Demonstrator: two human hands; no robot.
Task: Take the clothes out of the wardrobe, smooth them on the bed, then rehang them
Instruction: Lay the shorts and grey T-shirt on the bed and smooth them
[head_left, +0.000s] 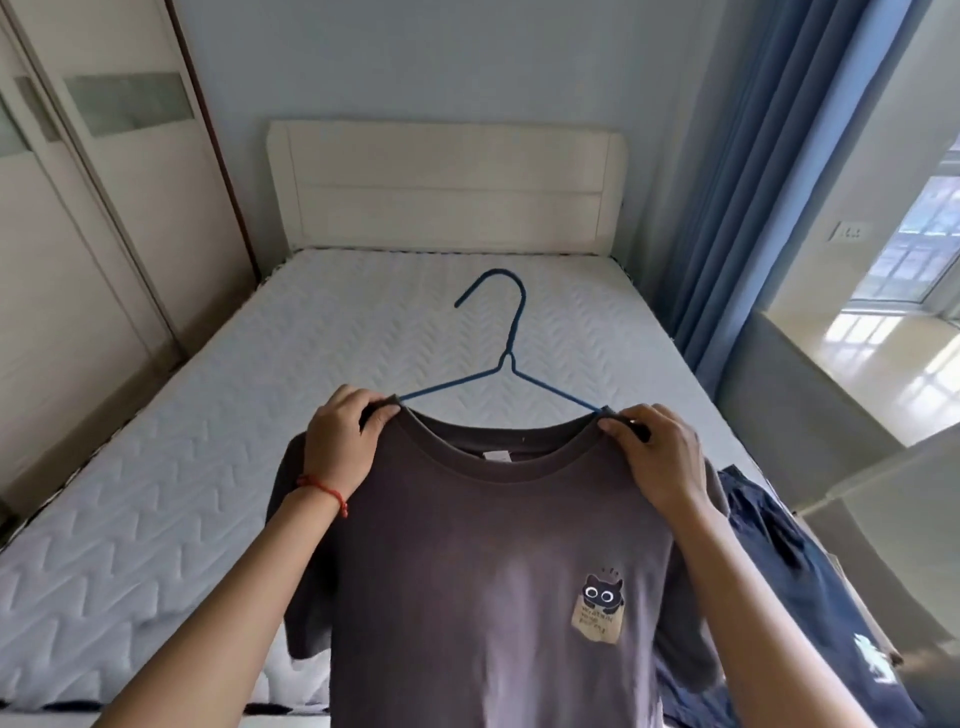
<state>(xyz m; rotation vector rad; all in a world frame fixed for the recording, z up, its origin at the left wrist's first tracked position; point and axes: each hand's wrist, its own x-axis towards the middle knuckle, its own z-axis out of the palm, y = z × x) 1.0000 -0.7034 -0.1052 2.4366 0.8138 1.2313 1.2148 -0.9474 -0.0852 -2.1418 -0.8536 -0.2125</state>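
The bed (218, 467) fills most of what I see: a white quilted mattress with a zigzag stitch, running up to a cream headboard (447, 182) against the pale wall. To my left stands the wardrobe (88, 208), its beige sliding doors closed, each with a frosted panel. To my right hang the blue curtains (748, 182), and beyond them a sunlit window (914, 244) above a pale sill.

In front of me, above the foot of the bed, I hold up a dark grey T-shirt (467, 582) on a blue wire hanger (506, 332). The shirt hangs straight down facing me, its round collar spread wide, with a small cartoon cat peeking from a printed pocket (600, 603) low on the side nearer my right arm. The hanger's arms run into the neck opening, and its hook rises clear above the collar, curling to the left.

A navy garment (810, 597) lies rumpled at the bed's right edge, partly behind the shirt, with a small white print on it.

My left hand (343, 441) pinches the shirt's shoulder at the collar's left end, fingers curled over the fabric and thumb underneath. My right hand (654, 452) does the same at the right end, gripping cloth where the hanger's arm enters. A red string bracelet (324, 486) circles my left wrist.
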